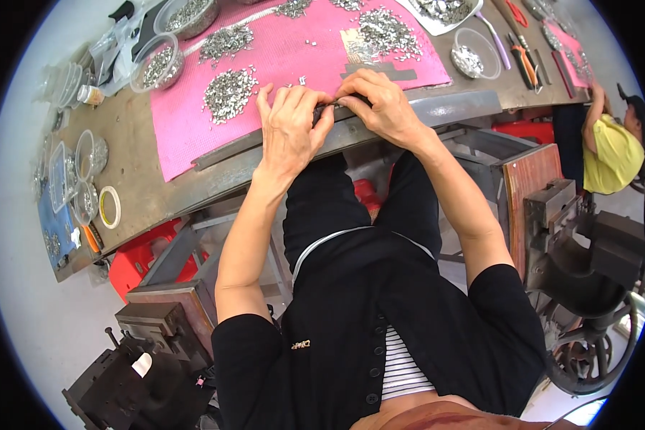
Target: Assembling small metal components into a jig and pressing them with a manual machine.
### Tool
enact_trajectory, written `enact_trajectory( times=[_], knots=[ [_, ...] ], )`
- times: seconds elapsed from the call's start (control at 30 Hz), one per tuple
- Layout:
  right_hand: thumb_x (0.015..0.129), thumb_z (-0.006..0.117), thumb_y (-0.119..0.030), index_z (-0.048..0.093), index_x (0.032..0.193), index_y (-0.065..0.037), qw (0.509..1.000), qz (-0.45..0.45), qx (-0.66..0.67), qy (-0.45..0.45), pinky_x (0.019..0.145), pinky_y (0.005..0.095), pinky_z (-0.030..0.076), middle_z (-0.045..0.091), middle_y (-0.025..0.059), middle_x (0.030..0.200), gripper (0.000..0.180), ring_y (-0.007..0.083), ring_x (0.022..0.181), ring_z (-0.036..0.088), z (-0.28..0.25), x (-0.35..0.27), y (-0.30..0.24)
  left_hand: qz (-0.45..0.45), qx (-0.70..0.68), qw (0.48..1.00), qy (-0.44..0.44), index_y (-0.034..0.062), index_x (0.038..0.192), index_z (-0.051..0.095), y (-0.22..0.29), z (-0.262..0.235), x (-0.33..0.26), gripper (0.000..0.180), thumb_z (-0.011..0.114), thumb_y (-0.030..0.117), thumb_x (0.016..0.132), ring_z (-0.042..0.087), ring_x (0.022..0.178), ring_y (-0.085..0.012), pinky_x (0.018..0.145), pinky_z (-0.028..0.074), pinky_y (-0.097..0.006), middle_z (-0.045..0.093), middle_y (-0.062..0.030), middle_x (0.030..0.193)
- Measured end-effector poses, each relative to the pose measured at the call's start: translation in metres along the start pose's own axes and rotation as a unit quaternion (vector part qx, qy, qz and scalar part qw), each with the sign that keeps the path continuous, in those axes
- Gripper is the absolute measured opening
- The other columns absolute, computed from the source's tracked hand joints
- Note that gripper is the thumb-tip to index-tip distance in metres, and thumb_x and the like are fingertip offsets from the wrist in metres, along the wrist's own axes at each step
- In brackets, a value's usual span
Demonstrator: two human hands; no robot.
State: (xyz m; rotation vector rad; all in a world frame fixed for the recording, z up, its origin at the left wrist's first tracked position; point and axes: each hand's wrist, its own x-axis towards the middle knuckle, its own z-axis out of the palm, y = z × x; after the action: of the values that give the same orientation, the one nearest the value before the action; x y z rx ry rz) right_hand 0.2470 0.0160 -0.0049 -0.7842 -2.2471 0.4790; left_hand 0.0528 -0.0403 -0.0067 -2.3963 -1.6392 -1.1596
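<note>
My left hand (289, 127) and my right hand (381, 109) meet at the table's front edge, fingertips almost touching. Both are closed in a pinch around something small and dark, mostly hidden by the fingers. Under them runs a long dark metal bar (231, 148) along the front of a pink mat (173, 140). Just beyond my left hand lies a heap of small silvery metal pieces (229, 95). Past my right hand are flat grey metal strips (398, 72) and a larger heap of such pieces (388, 34). A few loose ones (302, 80) lie between the heaps.
Clear plastic tubs (158, 66) of metal pieces stand at the left, another tub (469, 61) at the right beside orange-handled pliers (529, 70). A tape roll (110, 207) lies at the left. Vises (161, 333) flank me below. A person in yellow (613, 161) sits at the far right.
</note>
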Motion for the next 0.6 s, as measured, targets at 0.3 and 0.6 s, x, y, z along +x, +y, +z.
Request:
enact_trajectory(
  times=[0.3,0.6],
  knots=[
    [0.088,0.070,-0.003,0.070,0.096,-0.001,0.997,0.028,0.039,0.053,0.077,0.0350,0.053,0.069,0.0092,0.095,0.008,0.0260,0.088,0.067,0.005,-0.004,0.004,-0.012,-0.021,1.000,0.018,0.0106,0.097,0.069,0.004,0.005,-0.001,0.012,0.071,0.014,0.086,0.063,0.090,-0.0237,0.106,0.034,-0.054,0.065,-0.0039,0.089],
    [0.091,0.067,-0.007,0.071,0.098,-0.001,0.997,0.068,0.012,0.046,0.073,0.0349,0.052,0.069,0.0120,0.093,0.010,0.0266,0.083,0.067,-0.007,0.031,0.017,-0.027,-0.058,0.998,0.023,0.0032,0.095,0.062,0.007,0.004,-0.003,0.012,0.070,0.005,0.086,0.060,0.089,-0.0341,0.103,0.042,-0.054,0.063,-0.0119,0.090]
  ],
)
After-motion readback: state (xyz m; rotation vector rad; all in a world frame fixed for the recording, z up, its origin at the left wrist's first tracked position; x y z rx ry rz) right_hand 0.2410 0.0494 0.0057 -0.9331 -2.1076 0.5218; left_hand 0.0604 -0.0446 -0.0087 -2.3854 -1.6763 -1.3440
